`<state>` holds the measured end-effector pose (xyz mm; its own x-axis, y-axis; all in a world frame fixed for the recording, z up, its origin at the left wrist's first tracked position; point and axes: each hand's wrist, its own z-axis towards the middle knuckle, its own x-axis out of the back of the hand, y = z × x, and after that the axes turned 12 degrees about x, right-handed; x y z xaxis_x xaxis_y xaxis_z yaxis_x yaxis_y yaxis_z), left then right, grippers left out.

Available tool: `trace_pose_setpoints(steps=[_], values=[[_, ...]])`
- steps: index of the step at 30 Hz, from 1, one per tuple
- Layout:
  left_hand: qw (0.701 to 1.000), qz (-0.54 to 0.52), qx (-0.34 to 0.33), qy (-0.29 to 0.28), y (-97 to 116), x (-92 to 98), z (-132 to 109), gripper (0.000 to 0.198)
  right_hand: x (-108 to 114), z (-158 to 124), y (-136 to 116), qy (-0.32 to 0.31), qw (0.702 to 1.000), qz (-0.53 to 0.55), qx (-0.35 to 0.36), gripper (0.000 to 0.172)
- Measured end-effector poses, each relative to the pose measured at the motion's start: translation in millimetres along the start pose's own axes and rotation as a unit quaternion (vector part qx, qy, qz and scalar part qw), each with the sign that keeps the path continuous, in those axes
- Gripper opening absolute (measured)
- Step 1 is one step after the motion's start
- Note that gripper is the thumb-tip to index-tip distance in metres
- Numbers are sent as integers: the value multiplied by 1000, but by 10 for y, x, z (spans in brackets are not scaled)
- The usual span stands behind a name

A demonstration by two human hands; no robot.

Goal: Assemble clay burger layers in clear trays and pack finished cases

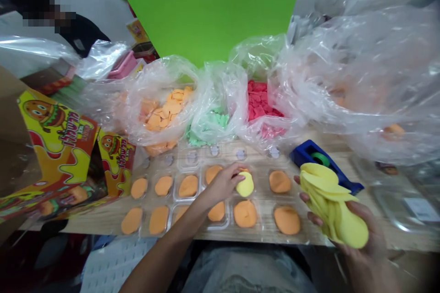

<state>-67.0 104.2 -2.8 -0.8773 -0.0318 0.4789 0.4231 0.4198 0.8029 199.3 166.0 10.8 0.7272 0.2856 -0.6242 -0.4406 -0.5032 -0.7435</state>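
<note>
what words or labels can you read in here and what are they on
Yellow burger box: slanted red lettering, roughly "ELANCY!", first letter unsure.
Second burger box: same lettering, roughly "ELANCY!".
White label on clear plastic: too small to read.
Round stickers along the clear tray: too blurred to read.

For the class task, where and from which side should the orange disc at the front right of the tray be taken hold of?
Pinch the near rim of the orange disc, coming from above and slightly in front. It lies flat inside a clear compartment, so its walls likely block a side approach, and the rim seems easiest to lift.
</note>
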Motion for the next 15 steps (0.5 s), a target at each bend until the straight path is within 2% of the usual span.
trace_pose_setpoints(steps=[3,6,9,11,12,13,15], values=[[997,63,-24,26,-56,-139,40,26,-6,9,28,41,997,58,-23,51],[990,116,-41,61,-120,-184,82,23,-57,40,63,49,991,116,-50,55],[985,135,-42,101,-92,-170,103,18,-116,46,90,16,985,157,-70,53],[983,129,-43,125,32,-153,83,21,-165,33,107,-31,980,178,-78,52],[987,104,-40,115,128,-146,61,24,-194,25,117,-59,978,184,-82,54],[994,63,-33,81,241,-142,33,27,-225,20,129,-85,975,189,-82,56],[998,-46,-12,-42,483,-147,-21,29,-286,14,155,-130,970,188,-86,62]])
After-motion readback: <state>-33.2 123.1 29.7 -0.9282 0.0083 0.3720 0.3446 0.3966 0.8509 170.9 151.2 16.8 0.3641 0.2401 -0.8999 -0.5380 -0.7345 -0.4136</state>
